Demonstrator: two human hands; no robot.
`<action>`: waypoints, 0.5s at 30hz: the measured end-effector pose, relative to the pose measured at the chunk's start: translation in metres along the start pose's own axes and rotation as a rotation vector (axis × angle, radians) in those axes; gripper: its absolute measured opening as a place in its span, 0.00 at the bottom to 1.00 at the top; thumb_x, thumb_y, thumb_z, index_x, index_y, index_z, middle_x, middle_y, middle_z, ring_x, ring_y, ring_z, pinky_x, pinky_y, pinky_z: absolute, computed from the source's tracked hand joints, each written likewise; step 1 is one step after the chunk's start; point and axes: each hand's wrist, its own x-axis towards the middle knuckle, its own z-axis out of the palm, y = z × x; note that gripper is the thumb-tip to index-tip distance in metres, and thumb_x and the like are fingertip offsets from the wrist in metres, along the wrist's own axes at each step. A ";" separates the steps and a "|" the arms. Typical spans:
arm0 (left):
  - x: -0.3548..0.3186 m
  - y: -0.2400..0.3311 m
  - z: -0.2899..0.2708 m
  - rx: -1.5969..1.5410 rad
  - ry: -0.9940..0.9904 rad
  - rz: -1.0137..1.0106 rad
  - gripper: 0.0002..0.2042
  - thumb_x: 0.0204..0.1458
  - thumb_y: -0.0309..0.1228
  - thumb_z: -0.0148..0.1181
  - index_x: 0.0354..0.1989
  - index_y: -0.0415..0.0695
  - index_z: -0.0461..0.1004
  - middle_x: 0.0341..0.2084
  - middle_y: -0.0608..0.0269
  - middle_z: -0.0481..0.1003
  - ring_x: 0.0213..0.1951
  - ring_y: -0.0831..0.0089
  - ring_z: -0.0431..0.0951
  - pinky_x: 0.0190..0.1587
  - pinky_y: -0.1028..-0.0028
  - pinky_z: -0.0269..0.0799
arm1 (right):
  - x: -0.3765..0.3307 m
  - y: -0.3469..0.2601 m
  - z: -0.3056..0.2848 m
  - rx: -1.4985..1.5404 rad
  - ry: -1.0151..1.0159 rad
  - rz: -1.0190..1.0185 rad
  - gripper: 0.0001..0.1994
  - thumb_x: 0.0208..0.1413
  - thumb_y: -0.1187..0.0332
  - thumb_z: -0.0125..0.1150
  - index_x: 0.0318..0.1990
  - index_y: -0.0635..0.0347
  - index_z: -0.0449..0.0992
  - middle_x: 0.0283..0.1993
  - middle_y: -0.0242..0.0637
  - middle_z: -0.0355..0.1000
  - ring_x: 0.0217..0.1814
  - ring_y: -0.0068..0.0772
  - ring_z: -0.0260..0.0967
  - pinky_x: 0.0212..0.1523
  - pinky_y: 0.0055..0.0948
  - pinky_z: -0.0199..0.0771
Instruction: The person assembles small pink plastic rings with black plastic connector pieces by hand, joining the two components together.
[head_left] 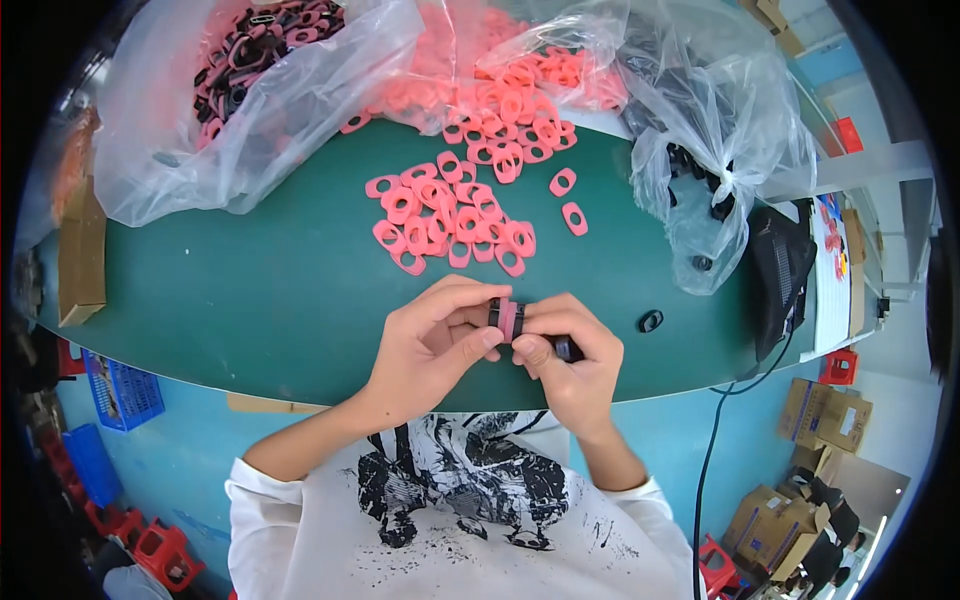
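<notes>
Both hands pinch a small pink-and-black stack just above the near edge of the green table (250,300).

Largest first, all placed relative to that table: at its far left, a clear bag (200,130) holds mixed pink and black pieces, probably finished ones, though the plastic blurs them. At its far middle, a second bag spills loose pink oval rings (455,215) toward the centre; a large heap is left. At its right, a third bag (710,150) holds black parts, and one black ring (651,321) lies alone beside it. Left hand (430,345) and right hand (570,350) meet at the near edge, fingers clenched on the stack (507,318): a pink ring between black pieces. The right hand seems to hold more black parts.
</notes>
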 end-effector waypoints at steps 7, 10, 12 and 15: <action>0.005 0.003 -0.009 0.079 -0.211 -0.009 0.16 0.59 0.16 0.53 0.57 0.33 0.71 0.54 0.47 0.73 0.54 0.63 0.76 0.55 0.66 0.75 | -0.009 0.014 0.004 -0.019 0.072 -0.080 0.06 0.44 0.78 0.74 0.30 0.64 0.82 0.38 0.38 0.74 0.36 0.28 0.73 0.36 0.25 0.74; 0.006 0.019 -0.020 0.179 -0.317 -0.161 0.17 0.57 0.13 0.53 0.56 0.33 0.72 0.51 0.48 0.75 0.52 0.65 0.77 0.53 0.68 0.76 | -0.012 0.009 -0.005 -0.158 -0.025 -0.145 0.06 0.43 0.76 0.75 0.29 0.62 0.82 0.35 0.37 0.72 0.33 0.26 0.71 0.32 0.25 0.71; 0.006 0.030 -0.019 0.244 -0.386 -0.254 0.18 0.56 0.12 0.53 0.55 0.33 0.72 0.49 0.50 0.76 0.50 0.67 0.78 0.52 0.69 0.77 | -0.015 0.007 -0.006 -0.248 -0.097 -0.186 0.06 0.42 0.76 0.75 0.28 0.61 0.83 0.34 0.36 0.71 0.32 0.26 0.71 0.30 0.25 0.71; 0.011 0.039 -0.014 0.484 -0.446 -0.196 0.19 0.53 0.10 0.53 0.54 0.33 0.73 0.42 0.55 0.75 0.39 0.71 0.79 0.46 0.69 0.77 | -0.016 0.014 -0.003 -0.251 -0.109 -0.278 0.07 0.40 0.75 0.77 0.29 0.58 0.84 0.33 0.35 0.72 0.31 0.27 0.71 0.27 0.25 0.70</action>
